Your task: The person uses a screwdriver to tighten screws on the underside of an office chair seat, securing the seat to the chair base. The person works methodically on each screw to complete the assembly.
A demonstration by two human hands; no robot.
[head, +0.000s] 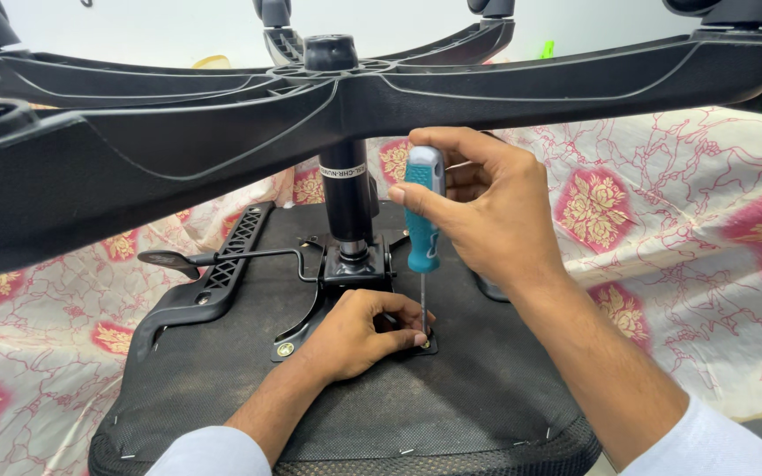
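An office chair lies upside down, its black seat underside [451,397] facing up. My right hand [487,211] grips the teal handle of a screwdriver [422,220] held upright, its thin shaft reaching down to a screw [424,343] in the corner of the black metal mounting plate [297,339]. My left hand [359,335] rests on that plate, fingertips pinched around the shaft's tip by the screw. The black gas cylinder [346,198] rises from the plate to the star-shaped chair base [222,132] overhead.
A black armrest [222,264] and a height lever [178,260] lie left of the plate. A cream and red floral cloth [663,229] covers the surface around the chair. The base's arms span the top of the view.
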